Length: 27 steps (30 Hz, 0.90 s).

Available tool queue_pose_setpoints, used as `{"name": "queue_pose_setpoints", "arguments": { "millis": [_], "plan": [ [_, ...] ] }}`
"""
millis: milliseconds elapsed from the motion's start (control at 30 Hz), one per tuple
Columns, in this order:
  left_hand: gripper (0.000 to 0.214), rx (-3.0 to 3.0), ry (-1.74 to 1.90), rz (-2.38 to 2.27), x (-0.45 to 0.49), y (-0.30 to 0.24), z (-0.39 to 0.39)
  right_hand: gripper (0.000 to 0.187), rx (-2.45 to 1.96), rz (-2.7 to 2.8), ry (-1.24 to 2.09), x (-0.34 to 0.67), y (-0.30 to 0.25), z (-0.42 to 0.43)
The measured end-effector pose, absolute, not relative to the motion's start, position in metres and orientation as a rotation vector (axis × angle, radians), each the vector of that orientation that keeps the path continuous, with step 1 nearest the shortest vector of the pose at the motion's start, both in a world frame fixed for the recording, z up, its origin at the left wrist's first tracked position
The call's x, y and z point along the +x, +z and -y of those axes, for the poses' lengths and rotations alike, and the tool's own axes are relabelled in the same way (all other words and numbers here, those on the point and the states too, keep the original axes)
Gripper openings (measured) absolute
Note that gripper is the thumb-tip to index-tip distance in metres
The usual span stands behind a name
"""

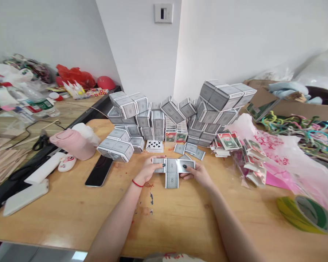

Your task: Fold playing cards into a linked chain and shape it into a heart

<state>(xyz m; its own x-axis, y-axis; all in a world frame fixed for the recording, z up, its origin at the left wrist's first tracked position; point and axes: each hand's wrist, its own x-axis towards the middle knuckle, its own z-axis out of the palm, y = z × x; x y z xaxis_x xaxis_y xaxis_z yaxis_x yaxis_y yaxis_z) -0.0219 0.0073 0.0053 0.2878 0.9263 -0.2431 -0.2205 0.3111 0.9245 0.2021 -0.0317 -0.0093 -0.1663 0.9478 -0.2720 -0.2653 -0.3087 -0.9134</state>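
Between my hands is a cross-like group of grey-backed playing cards (172,173), one upright card in the middle with cards reaching to both sides. My left hand (149,169) pinches the left-hand card, thumb on top. On the other side my right hand (198,174) grips the right-hand card, its thumb over the face and fingers beneath. Just beyond lie a few loose folded cards (191,148) and a stack of playing cards (154,146) with a spade card face up. Behind them stand many boxes folded from cards (158,122), piled in tiers.
Left of my arms lie a black phone (99,171), a pink roll (73,143) and a white phone-like slab (26,197). Red card packs (228,141) sit at the right, near pink plastic (278,145). Yellow-green tape (307,214) lies near the right edge. Scissors (41,140) rest far left.
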Motion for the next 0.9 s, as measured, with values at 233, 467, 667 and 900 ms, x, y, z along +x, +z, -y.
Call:
{"name": "queue_pose_setpoints", "arguments": {
  "millis": [233,467,667,900],
  "plan": [
    [0.046,0.925,0.888,-0.9,-0.0233,0.0071,-0.0068,0.027,-1.136,0.948,1.616,0.2037,-0.0142,0.031],
    [0.043,0.927,0.88,-0.925,-0.0229,0.0043,-0.0071,0.027,-1.119,0.947,1.641,0.205,-0.0196,0.0303],
    [0.038,0.973,0.951,-1.023,-0.0204,0.0022,-0.0067,0.027,-1.144,0.961,1.615,0.2058,-0.0184,0.0322],
    [0.042,1.028,0.953,-1.05,-0.0203,0.0006,-0.005,0.025,-1.16,0.933,1.604,0.2037,-0.018,0.0336]
  ]
}}
